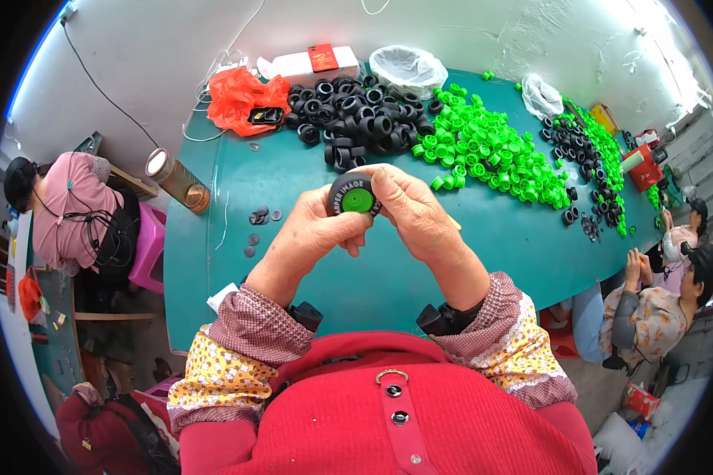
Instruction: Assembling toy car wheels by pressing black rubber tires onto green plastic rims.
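Note:
Between my two hands is a small toy wheel (353, 195), a black tyre with light lettering around a green hub. My left hand (313, 229) grips it from the left, thumb across its lower face. From the right, my right hand (412, 207) closes on its upper edge with thumb and fingers. The wheel is held up over the green table (348, 297). Beyond my hands lies a heap of black tyres (360, 119). To the right of it spreads a heap of bright green hubs (483, 146).
Small dark discs (259, 215) lie left of my hands. A tall bottle (177, 180) stands at the table's left edge. A red plastic bag (242, 99), a white box (305, 67) and a lined basin (408, 70) line the back. Other people (657, 305) sit at right and left.

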{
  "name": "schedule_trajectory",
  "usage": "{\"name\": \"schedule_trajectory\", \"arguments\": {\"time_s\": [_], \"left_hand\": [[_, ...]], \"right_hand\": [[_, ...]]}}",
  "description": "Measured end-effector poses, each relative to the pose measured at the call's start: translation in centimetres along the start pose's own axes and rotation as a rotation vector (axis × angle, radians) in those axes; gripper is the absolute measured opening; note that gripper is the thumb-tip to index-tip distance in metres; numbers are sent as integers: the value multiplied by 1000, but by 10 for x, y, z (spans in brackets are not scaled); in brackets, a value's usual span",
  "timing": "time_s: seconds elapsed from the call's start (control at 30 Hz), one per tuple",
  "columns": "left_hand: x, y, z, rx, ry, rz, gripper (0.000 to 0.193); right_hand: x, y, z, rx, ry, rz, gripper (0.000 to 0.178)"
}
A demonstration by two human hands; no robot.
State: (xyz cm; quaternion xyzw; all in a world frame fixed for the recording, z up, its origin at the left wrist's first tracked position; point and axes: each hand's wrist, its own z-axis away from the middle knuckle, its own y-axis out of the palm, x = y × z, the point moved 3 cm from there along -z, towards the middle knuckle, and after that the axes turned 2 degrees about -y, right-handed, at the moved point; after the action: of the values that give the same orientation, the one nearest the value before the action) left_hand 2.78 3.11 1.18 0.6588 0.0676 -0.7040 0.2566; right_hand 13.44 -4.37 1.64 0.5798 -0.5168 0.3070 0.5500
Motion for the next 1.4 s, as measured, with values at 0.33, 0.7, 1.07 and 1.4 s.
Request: {"name": "schedule_trajectory", "arguments": {"time_s": [0.33,0.7,1.07,1.4], "left_hand": [[4,8,3,-11,114,90,17],[5,8,9,74,45,36,17],[-1,0,6,42,15,-211,17],[4,-13,0,-151,120,60,20]], "right_hand": [[5,8,1,86,-34,87,38],[-5,9,9,-51,48,24,42],[-18,13,8,-35,69,-221,40],[-24,14,9,-236,-42,-85,31]]}}
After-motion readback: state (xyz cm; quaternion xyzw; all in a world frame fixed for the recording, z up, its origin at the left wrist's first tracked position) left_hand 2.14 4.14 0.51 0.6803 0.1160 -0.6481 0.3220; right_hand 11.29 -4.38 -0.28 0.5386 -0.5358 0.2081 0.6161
